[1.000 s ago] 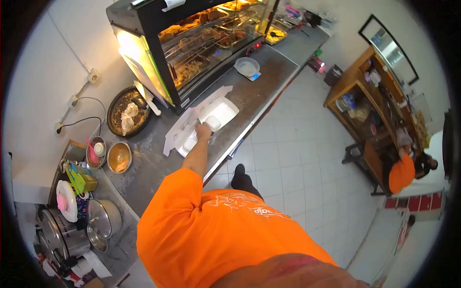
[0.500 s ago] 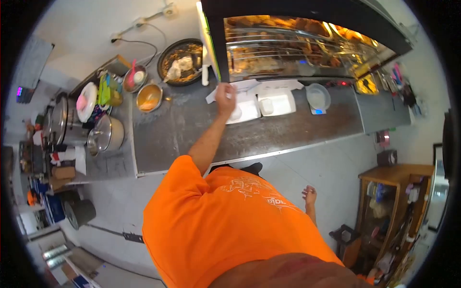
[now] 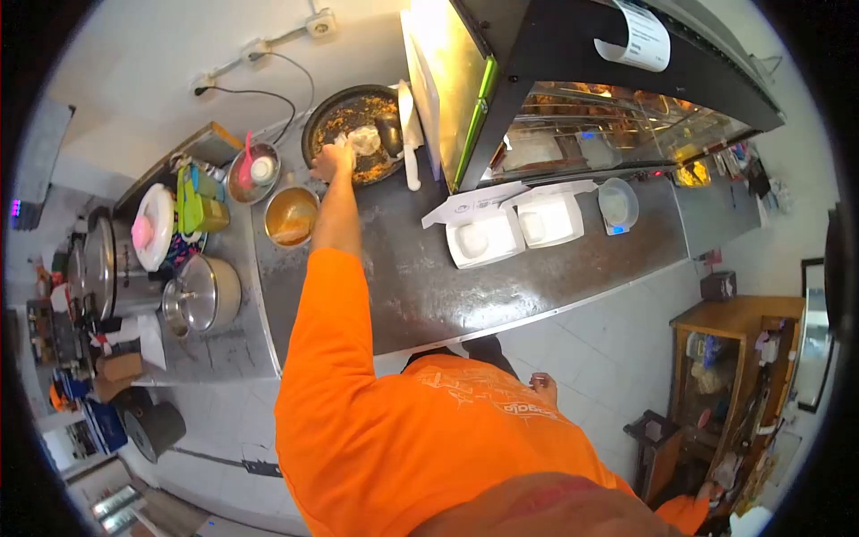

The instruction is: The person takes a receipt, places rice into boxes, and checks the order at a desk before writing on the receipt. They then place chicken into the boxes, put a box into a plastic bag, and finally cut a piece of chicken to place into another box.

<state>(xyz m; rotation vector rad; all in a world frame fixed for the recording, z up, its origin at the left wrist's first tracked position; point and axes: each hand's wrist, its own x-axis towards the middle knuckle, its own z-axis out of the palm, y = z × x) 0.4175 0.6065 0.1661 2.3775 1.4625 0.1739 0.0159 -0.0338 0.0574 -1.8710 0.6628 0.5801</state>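
Note:
My left hand reaches over the near rim of a large black pan. Its fingers are closed on the left end of some crumpled whitish plastic, though the fingertips are partly hidden. Orange-brown crumbs and a dark rounded utensil are also in the pan. Low at my side, near the shirt hem, hangs my right hand, its fingers loosely bent with nothing visible in them. Two open white takeaway boxes stand on the counter, each with a pale rounded portion inside.
A knife lies between the pan and the heated display case. Metal bowls stand left of the pan. A clear tub rests on a scale beside the boxes. Lidded pots occupy the left counter.
My left hand has moved from the takeaway boxes leftward to the plastic in the pan. My right hand has drawn closer to my body. The view has shifted.

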